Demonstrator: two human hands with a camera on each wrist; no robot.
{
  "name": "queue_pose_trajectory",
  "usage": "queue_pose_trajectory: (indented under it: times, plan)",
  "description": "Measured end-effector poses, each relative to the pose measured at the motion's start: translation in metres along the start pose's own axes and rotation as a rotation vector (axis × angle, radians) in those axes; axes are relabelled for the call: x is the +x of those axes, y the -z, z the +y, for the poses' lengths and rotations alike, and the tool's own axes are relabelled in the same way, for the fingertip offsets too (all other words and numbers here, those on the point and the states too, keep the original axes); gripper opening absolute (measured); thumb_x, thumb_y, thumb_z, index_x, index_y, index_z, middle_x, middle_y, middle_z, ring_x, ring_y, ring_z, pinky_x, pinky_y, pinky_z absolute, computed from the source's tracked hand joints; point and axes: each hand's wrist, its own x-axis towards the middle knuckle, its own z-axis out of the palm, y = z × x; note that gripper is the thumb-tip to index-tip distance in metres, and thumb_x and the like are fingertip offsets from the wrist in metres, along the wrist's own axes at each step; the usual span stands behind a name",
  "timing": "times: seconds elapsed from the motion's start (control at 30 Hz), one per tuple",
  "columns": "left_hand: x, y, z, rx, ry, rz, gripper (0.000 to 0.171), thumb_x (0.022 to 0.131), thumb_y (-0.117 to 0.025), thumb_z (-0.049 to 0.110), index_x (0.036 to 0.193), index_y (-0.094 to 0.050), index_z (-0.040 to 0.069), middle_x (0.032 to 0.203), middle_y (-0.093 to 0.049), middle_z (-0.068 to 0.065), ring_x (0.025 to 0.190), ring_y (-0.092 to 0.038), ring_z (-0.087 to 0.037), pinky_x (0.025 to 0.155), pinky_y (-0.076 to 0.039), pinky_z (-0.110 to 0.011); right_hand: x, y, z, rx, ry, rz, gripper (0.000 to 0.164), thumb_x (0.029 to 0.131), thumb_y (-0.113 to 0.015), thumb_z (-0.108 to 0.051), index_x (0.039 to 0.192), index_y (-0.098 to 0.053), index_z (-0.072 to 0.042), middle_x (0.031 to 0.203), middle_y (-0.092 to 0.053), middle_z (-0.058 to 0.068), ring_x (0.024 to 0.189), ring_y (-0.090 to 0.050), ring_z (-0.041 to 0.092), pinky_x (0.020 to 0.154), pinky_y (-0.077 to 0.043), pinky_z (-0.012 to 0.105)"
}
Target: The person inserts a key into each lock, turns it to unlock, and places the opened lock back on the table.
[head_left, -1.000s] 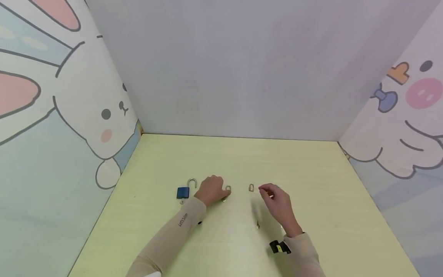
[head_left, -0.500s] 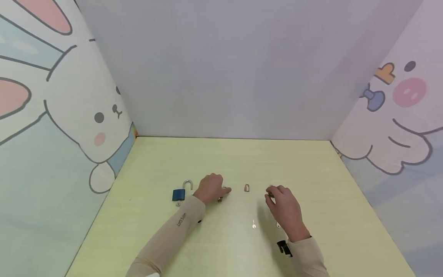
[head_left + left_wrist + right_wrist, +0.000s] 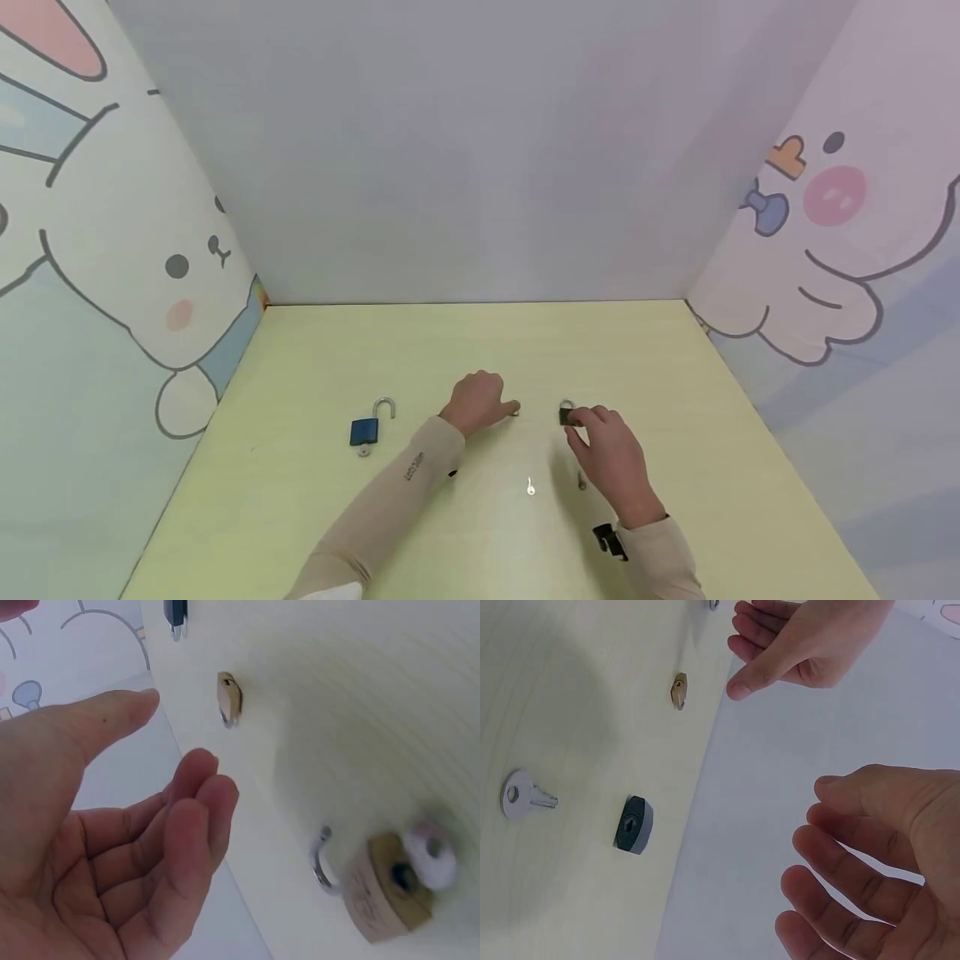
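My left hand is over the middle of the table, its fingers loosely bent with nothing in them. In the head view its thumb overlaps a small brass padlock. Beside it in the left wrist view lies a larger brass padlock, shackle open, with a key in it; the hand hides this lock in the head view. My right hand hovers at a black padlock, fingertips overlapping it there. In the right wrist view its spread fingers stand apart from that lock and hold nothing.
Further left lies a blue padlock, its shackle open and a key at its base. Two loose keys lie nearer me, one key in the middle and another key by the right wrist. A wall closes off the back.
My left hand has moved right, from the larger brass padlock to the small one. My right hand has moved right to the black padlock. The head view has turned right.
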Motion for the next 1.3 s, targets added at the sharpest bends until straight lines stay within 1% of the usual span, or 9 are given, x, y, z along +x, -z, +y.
queue_pose_trajectory:
  times: [0.17, 0.3, 0.43, 0.6, 0.73, 0.83, 0.97, 1.1, 1.3]
  plan:
    - [0.005, -0.003, 0.002, 0.014, 0.024, -0.025, 0.056, 0.090, -0.071, 0.047, 0.055, -0.041, 0.016, 0.048, -0.025, 0.007, 0.044, -0.028, -0.008, 0.041, -0.025, -0.025, 0.001, 0.001, -0.003, 0.003, -0.013, -0.031, 0.018, 0.079, -0.082, -0.005, 0.092, -0.070, -0.007, 0.084, -0.065, 0.004, 0.072, -0.058, 0.023, 0.056, -0.048, 0.034]
    - [0.011, -0.007, 0.002, 0.004, 0.056, -0.089, 0.051, 0.090, -0.071, 0.046, 0.057, -0.048, 0.014, 0.050, -0.032, 0.005, 0.046, -0.033, -0.010, 0.043, -0.028, -0.025, -0.001, 0.000, -0.005, 0.004, -0.032, -0.071, 0.017, 0.080, -0.082, -0.006, 0.093, -0.070, -0.008, 0.085, -0.065, 0.005, 0.072, -0.058, 0.022, 0.056, -0.048, 0.034]
    - [0.018, -0.013, 0.001, 0.014, 0.073, -0.144, 0.046, 0.092, -0.070, 0.041, 0.061, -0.051, 0.012, 0.053, -0.037, 0.003, 0.047, -0.035, -0.010, 0.044, -0.029, -0.026, -0.002, -0.002, -0.006, 0.013, -0.028, -0.076, 0.018, 0.080, -0.082, -0.007, 0.093, -0.070, -0.008, 0.085, -0.065, 0.005, 0.072, -0.058, 0.021, 0.056, -0.048, 0.033]
    - [0.022, -0.017, -0.002, -0.017, 0.073, -0.191, 0.042, 0.093, -0.068, 0.032, 0.062, -0.050, 0.012, 0.051, -0.039, 0.003, 0.044, -0.037, -0.010, 0.043, -0.029, -0.026, -0.003, -0.003, -0.007, 0.029, -0.016, -0.073, 0.019, 0.080, -0.083, -0.007, 0.094, -0.070, -0.008, 0.085, -0.065, 0.004, 0.072, -0.058, 0.020, 0.056, -0.048, 0.032]
    - [0.025, -0.016, -0.003, -0.059, 0.048, -0.190, 0.042, 0.092, -0.069, 0.029, 0.059, -0.047, 0.014, 0.049, -0.036, 0.005, 0.043, -0.036, -0.009, 0.043, -0.029, -0.025, -0.003, -0.002, -0.007, 0.030, -0.020, -0.075, 0.019, 0.080, -0.083, -0.007, 0.095, -0.070, -0.008, 0.085, -0.065, 0.004, 0.072, -0.058, 0.020, 0.057, -0.048, 0.032]
    - [0.025, -0.010, -0.002, -0.076, 0.032, -0.188, 0.044, 0.091, -0.070, 0.030, 0.056, -0.048, 0.014, 0.045, -0.037, 0.006, 0.041, -0.036, -0.007, 0.042, -0.029, -0.024, -0.002, 0.000, -0.008, 0.029, -0.030, -0.077, 0.019, 0.081, -0.082, -0.007, 0.095, -0.070, -0.007, 0.085, -0.065, 0.004, 0.073, -0.058, 0.021, 0.058, -0.049, 0.033]
    - [0.024, 0.004, 0.003, -0.113, 0.035, -0.199, 0.041, 0.090, -0.071, 0.030, 0.057, -0.055, 0.013, 0.043, -0.044, 0.005, 0.039, -0.040, -0.008, 0.042, -0.032, -0.024, -0.004, 0.002, -0.012, 0.023, -0.053, -0.105, 0.017, 0.081, -0.082, -0.010, 0.093, -0.070, -0.008, 0.084, -0.065, 0.003, 0.072, -0.057, 0.020, 0.057, -0.048, 0.032]
    - [0.020, 0.021, 0.010, -0.126, 0.033, -0.198, 0.037, 0.090, -0.071, 0.029, 0.058, -0.058, 0.013, 0.044, -0.049, 0.004, 0.039, -0.043, -0.008, 0.041, -0.033, -0.024, -0.008, 0.000, -0.018, 0.025, -0.078, -0.170, 0.015, 0.082, -0.081, -0.012, 0.090, -0.070, -0.009, 0.083, -0.064, 0.001, 0.071, -0.057, 0.018, 0.057, -0.047, 0.030]
    - [0.015, 0.038, 0.019, -0.120, 0.002, -0.173, 0.040, 0.089, -0.070, 0.026, 0.055, -0.054, 0.013, 0.042, -0.046, 0.005, 0.038, -0.041, -0.008, 0.041, -0.032, -0.024, -0.013, -0.007, -0.023, 0.011, -0.131, -0.289, 0.012, 0.084, -0.079, -0.016, 0.086, -0.070, -0.009, 0.079, -0.061, -0.001, 0.071, -0.056, 0.016, 0.059, -0.047, 0.030]
